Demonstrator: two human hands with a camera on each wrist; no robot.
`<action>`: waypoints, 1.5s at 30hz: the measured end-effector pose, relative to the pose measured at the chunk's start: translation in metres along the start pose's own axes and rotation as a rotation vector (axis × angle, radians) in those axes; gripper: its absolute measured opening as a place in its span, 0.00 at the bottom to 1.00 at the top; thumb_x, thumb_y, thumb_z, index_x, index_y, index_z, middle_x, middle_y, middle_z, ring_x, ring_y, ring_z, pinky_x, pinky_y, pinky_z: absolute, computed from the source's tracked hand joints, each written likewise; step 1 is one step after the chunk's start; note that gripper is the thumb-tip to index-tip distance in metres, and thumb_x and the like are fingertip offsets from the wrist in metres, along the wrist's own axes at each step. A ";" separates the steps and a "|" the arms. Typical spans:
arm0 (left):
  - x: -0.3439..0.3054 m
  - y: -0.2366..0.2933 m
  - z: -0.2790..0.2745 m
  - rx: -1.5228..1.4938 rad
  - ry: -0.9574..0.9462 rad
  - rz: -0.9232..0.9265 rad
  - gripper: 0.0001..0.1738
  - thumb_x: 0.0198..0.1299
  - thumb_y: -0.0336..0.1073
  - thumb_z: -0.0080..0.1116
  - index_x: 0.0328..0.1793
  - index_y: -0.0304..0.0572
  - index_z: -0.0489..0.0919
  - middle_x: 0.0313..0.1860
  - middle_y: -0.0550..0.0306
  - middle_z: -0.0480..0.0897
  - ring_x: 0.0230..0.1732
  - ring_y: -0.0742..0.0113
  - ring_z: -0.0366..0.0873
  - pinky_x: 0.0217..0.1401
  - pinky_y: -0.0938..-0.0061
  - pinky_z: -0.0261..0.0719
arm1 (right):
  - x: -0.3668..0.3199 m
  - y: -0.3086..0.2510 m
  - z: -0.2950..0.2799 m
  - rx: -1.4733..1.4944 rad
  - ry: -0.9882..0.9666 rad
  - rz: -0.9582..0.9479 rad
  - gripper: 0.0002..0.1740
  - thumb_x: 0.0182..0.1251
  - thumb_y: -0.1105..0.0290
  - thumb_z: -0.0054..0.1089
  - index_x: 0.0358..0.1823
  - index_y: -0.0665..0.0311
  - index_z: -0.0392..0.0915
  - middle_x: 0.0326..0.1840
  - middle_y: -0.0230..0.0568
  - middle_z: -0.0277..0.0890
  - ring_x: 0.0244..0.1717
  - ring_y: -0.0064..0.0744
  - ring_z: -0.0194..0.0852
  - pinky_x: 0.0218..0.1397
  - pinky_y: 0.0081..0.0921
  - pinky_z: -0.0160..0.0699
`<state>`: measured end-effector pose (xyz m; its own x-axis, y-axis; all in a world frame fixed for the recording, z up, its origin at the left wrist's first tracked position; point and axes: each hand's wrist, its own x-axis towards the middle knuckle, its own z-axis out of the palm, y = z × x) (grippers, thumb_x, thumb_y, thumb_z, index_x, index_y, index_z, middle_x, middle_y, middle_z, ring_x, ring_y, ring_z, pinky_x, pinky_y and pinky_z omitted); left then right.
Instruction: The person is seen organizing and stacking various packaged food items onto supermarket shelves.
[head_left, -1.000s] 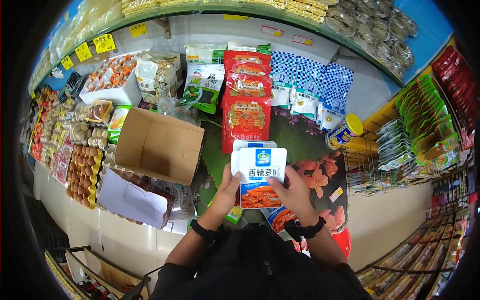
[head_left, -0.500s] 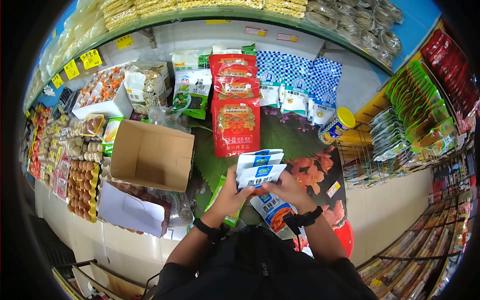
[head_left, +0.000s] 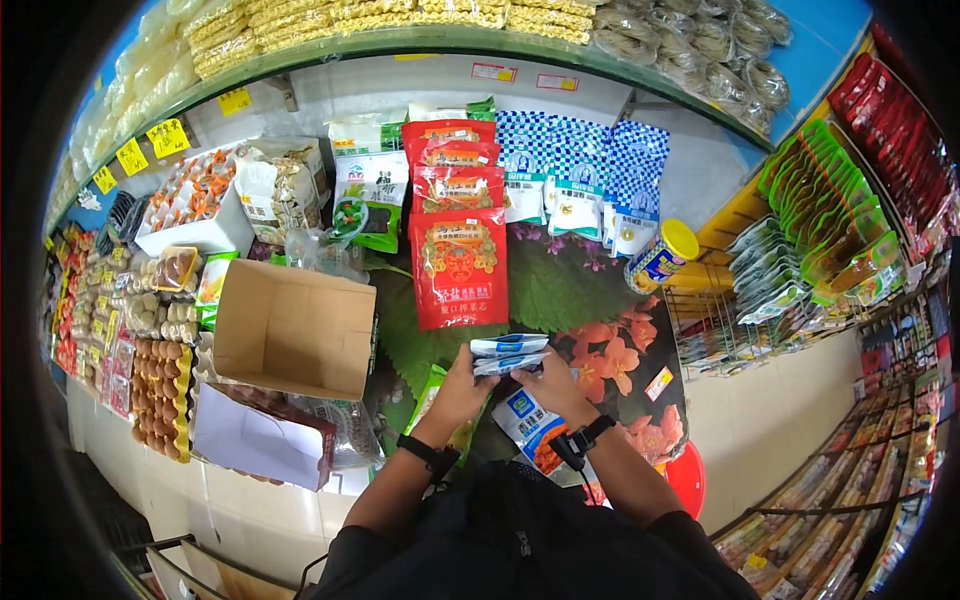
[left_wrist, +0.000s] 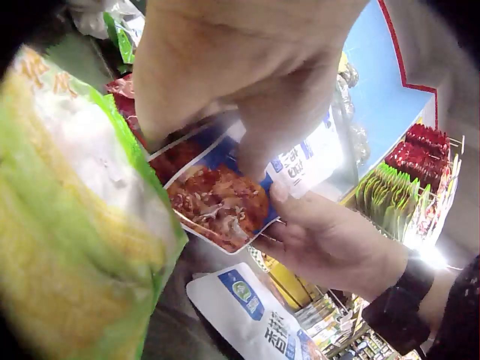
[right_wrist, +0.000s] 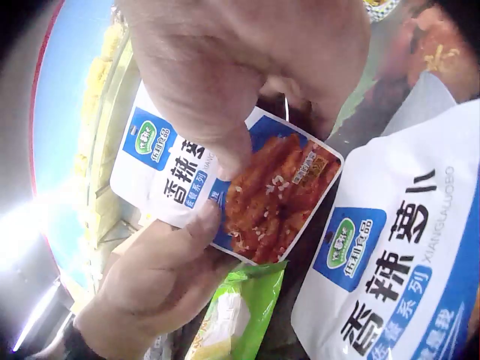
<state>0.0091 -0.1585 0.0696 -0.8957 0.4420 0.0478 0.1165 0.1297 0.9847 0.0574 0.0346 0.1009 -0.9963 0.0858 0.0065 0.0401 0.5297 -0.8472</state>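
Between my two hands I grip a small stack of white-and-blue pickled radish pouches (head_left: pixel 508 352), seen nearly from their top edges in the head view. My left hand (head_left: pixel 460 392) pinches the left side and my right hand (head_left: pixel 562 388) the right side. In the right wrist view, both thumbs press on the front pouch (right_wrist: pixel 277 195), which pictures red radish strips. A matching pouch (head_left: pixel 528 420) lies on the table close by my right wrist. Beside my left hand lies a green-and-yellow packet (left_wrist: pixel 82 217).
Red pouches (head_left: pixel 462 270) stand in an overlapping row behind my hands, with blue-checked bags (head_left: pixel 575 190) to their right. An open cardboard box (head_left: pixel 295 330) is at the left, near egg trays (head_left: pixel 165 395). A yellow-lidded can (head_left: pixel 662 256) stands by a wire rack (head_left: pixel 715 310).
The held pouches have tipped from facing up to nearly upright, their top edges now toward the head camera. More of the loose pouch by my right wrist shows. The head view has shifted slightly.
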 end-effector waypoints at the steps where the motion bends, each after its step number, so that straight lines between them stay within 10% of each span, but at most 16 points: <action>1: 0.000 0.005 -0.001 -0.006 0.000 -0.009 0.26 0.59 0.25 0.68 0.59 0.33 0.66 0.54 0.35 0.81 0.60 0.42 0.81 0.60 0.57 0.78 | 0.001 -0.005 -0.002 -0.012 0.006 0.015 0.23 0.63 0.75 0.70 0.59 0.65 0.74 0.50 0.43 0.84 0.51 0.37 0.85 0.54 0.32 0.80; 12: -0.004 0.019 -0.010 0.019 -0.029 -0.081 0.30 0.59 0.25 0.68 0.66 0.32 0.67 0.58 0.38 0.82 0.62 0.49 0.81 0.63 0.61 0.77 | 0.003 -0.009 -0.007 0.045 -0.058 0.030 0.26 0.62 0.71 0.72 0.60 0.66 0.73 0.51 0.46 0.84 0.53 0.38 0.85 0.57 0.33 0.80; 18: -0.010 0.033 -0.024 -0.582 -0.156 -0.131 0.35 0.61 0.26 0.70 0.73 0.34 0.66 0.64 0.54 0.79 0.64 0.66 0.76 0.67 0.65 0.76 | -0.002 -0.042 -0.029 0.275 -0.146 -0.087 0.30 0.69 0.65 0.69 0.67 0.68 0.68 0.55 0.43 0.81 0.55 0.29 0.80 0.59 0.30 0.78; 26: -0.025 0.021 -0.021 -0.716 -0.139 -0.249 0.34 0.69 0.37 0.65 0.74 0.32 0.62 0.64 0.50 0.78 0.64 0.64 0.76 0.66 0.66 0.75 | -0.019 -0.056 -0.026 0.176 -0.240 -0.093 0.31 0.73 0.63 0.66 0.71 0.66 0.66 0.59 0.39 0.77 0.58 0.26 0.75 0.58 0.30 0.77; 30: -0.026 0.032 -0.024 -0.753 -0.036 -0.197 0.34 0.69 0.36 0.64 0.75 0.32 0.62 0.64 0.48 0.78 0.65 0.63 0.76 0.68 0.66 0.74 | -0.028 -0.053 -0.033 0.303 -0.296 0.005 0.32 0.69 0.61 0.70 0.67 0.69 0.69 0.53 0.43 0.81 0.53 0.30 0.80 0.54 0.32 0.80; 38: -0.038 0.016 -0.053 -0.880 0.091 -0.184 0.31 0.70 0.34 0.62 0.74 0.33 0.63 0.65 0.48 0.78 0.64 0.61 0.77 0.67 0.64 0.75 | -0.057 0.021 -0.042 -0.401 -0.091 0.292 0.28 0.63 0.58 0.72 0.58 0.67 0.75 0.49 0.52 0.79 0.47 0.48 0.83 0.52 0.38 0.82; 45: -0.052 0.010 -0.064 -0.910 0.124 -0.185 0.30 0.71 0.32 0.60 0.75 0.33 0.62 0.66 0.49 0.77 0.66 0.60 0.76 0.69 0.63 0.74 | -0.078 0.049 -0.024 -0.355 -0.057 0.158 0.16 0.59 0.64 0.71 0.41 0.66 0.77 0.43 0.50 0.77 0.42 0.51 0.80 0.47 0.42 0.79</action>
<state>0.0292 -0.2374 0.0875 -0.9121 0.3790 -0.1565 -0.3658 -0.5797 0.7281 0.1387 0.0745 0.0718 -0.9780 0.1479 -0.1473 0.2072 0.7736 -0.5989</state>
